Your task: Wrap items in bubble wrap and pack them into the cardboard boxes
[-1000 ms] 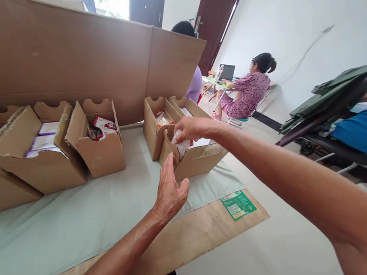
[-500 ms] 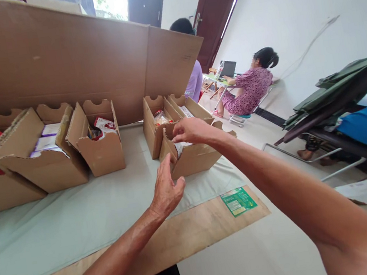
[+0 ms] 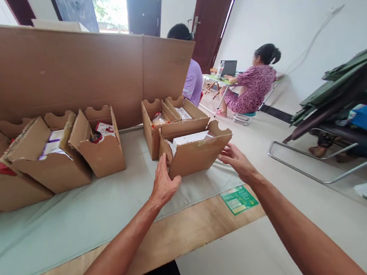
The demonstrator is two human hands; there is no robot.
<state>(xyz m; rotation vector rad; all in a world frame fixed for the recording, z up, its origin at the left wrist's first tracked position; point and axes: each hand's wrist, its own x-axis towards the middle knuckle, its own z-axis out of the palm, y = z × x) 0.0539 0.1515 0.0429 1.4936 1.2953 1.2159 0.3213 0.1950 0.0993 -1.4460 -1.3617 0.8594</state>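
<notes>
Stretching beneath everything, the cloth-covered tabletop [image 3: 79,225] carries a tall cardboard panel [image 3: 75,75] along its far side. Before the panel stands a row of left-hand boxes [image 3: 104,157], with a gap between them and the right-hand group. There, the front box [image 3: 200,158] sits near the tabletop's right end, just in front of two rear boxes [image 3: 151,137].

What has just changed is the right hand [image 3: 239,161]: half a second ago it was over the front box's left end, and now it is outside the right end, its fingers loosely parted and slightly bent, apparently touching the cardboard. The left hand [image 3: 163,186] stays at the other end, thumb spread wide from the fingers (whether they press the box, I cannot tell).

With that forearm out of the way, a white item [image 3: 190,138] shows inside the front box, some crumpled wrapping [image 3: 172,147] beside it. The work, I judge, has passed from the contents to the box itself, now flanked by both hands.
</notes>
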